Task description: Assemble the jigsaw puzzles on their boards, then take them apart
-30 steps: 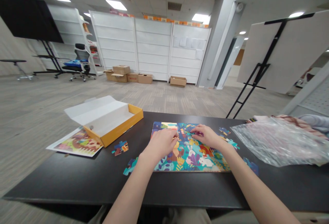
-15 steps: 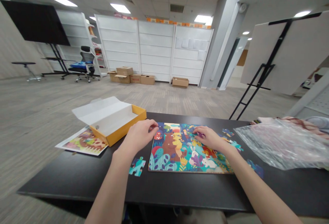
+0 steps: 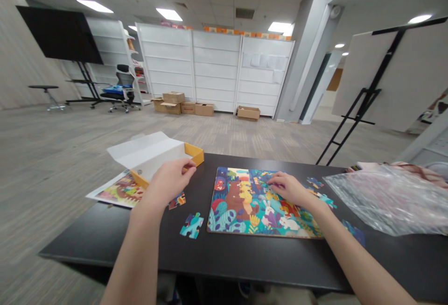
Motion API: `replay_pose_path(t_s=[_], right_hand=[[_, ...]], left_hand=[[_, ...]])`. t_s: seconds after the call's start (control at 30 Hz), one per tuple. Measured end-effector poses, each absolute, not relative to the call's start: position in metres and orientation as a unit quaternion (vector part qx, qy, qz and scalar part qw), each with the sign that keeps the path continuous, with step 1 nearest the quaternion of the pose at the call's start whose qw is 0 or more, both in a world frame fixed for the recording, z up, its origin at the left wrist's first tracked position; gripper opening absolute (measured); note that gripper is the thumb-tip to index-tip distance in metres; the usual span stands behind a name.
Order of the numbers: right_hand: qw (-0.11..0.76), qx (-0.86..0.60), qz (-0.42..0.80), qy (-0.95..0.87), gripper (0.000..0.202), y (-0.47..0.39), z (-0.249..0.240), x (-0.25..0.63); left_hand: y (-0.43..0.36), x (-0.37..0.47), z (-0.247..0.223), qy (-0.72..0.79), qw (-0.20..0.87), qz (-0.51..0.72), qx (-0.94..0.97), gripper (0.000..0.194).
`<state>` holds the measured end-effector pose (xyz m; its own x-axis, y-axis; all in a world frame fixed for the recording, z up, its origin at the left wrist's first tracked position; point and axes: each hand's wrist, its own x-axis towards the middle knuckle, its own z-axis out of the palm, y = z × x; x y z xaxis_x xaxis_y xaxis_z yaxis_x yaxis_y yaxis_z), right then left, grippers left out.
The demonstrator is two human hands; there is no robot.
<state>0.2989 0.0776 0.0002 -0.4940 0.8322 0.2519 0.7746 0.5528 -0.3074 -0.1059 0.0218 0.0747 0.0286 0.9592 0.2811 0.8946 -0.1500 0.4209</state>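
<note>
A colourful jigsaw puzzle point(image 3: 241, 202) with rabbits and plants lies on the black table. Over its upper right part is my right hand point(image 3: 285, 187), fingers pressed together at the surface; whatever they grip is hidden. My left hand point(image 3: 173, 174) is raised left of the puzzle, in front of the yellow box point(image 3: 194, 152), with fingertips closed together and their contents too small to make out. Below it, a teal piece point(image 3: 192, 225) and an orange and blue piece point(image 3: 178, 201) lie loose. More loose pieces point(image 3: 315, 182) sit right of the puzzle, near my right forearm.
A printed picture sheet point(image 3: 117, 190) lies partly under the box at the table's left. Clear plastic packaging point(image 3: 388, 197) covers the right side. Beyond the table stand an easel board point(image 3: 364, 76), cardboard boxes point(image 3: 171, 104) and an office chair point(image 3: 122, 88).
My left hand has moved left, away from the puzzle's upper left corner to the front of the box, uncovering an orange and blue piece. My right hand stays over the puzzle.
</note>
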Motion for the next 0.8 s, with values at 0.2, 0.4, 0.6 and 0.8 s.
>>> replay_pose_path(t_s=[0.2,0.4,0.6,0.8], right_hand=[[0.183,-0.474,0.086,-0.857,0.021,0.078,0.003,0.299],[0.183,-0.471,0.085,-0.859,0.023,0.077,0.003,0.3],[0.176,-0.478,0.085,-0.856,0.023,0.078,0.001,0.3],[0.172,-0.477,0.083,-0.858,0.023,0.078,0.001,0.3]], left_hand=[[0.017,-0.132,0.07,0.704,0.036,0.136,0.696,0.024],[0.016,-0.132,0.049,0.708,0.121,0.017,0.695,0.048],[0.019,-0.133,0.04,0.736,0.136,-0.018,0.663,0.064],[0.021,-0.139,0.035,0.731,0.139,-0.001,0.668,0.058]])
